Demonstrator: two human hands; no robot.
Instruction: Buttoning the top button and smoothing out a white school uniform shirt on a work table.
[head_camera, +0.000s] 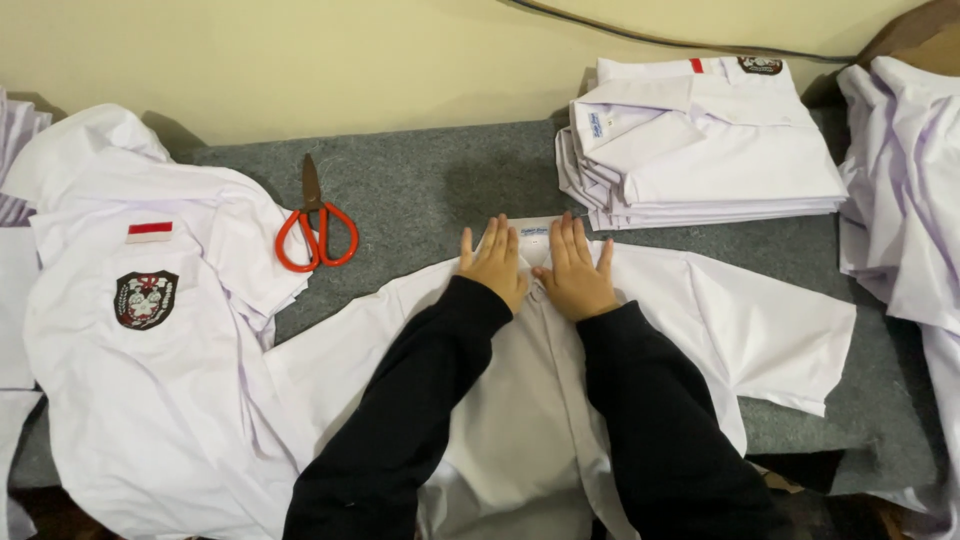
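A white short-sleeved shirt (760, 330) lies spread flat on the grey felt table (420, 190), collar away from me. My left hand (495, 262) and my right hand (577, 268) rest side by side, palms down and fingers spread, on the shirt just below its collar label. Both arms wear black sleeves that cover the shirt's middle. Neither hand grips anything.
Orange-handled scissors (315, 232) lie to the left of the hands. A heap of white shirts with a badge and a red-white patch (150, 330) covers the left side. A stack of folded white shirts (700, 140) sits at the back right; more white cloth (905, 190) hangs at the right edge.
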